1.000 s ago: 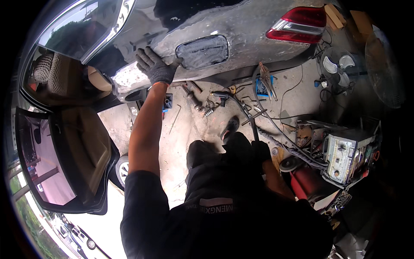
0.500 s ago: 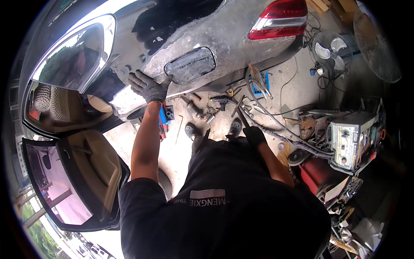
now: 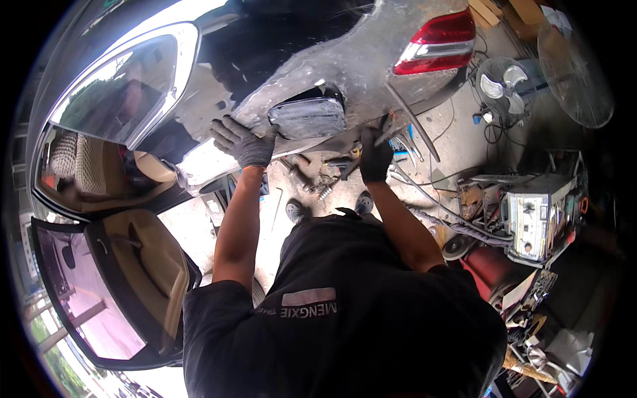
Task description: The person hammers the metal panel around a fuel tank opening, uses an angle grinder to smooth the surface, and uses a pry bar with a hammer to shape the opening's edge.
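My left hand (image 3: 242,141), in a dark grey work glove, lies with fingers spread on the bare, sanded rear side panel of a dark car (image 3: 371,89). Its thumb is close to the left edge of the fuel flap (image 3: 308,119). The flap stands slightly ajar, with a dark gap along its upper edge. My right hand (image 3: 376,158), gloved too, is closed round the handle of a body hammer (image 3: 415,124) below and right of the flap. The hammer's long, narrow head slants just under the red and clear tail light (image 3: 436,43).
Air tools (image 3: 302,179) and cables litter the floor under the car's edge. A welding machine (image 3: 531,222) stands right, with a fan (image 3: 507,86) beyond it. An open car door (image 3: 133,285) sticks out at left.
My right hand has risen from beside my body toward the car with the hammer. The fuel flap, flush before, is now ajar. My left hand remains on the panel, and the view has shifted.
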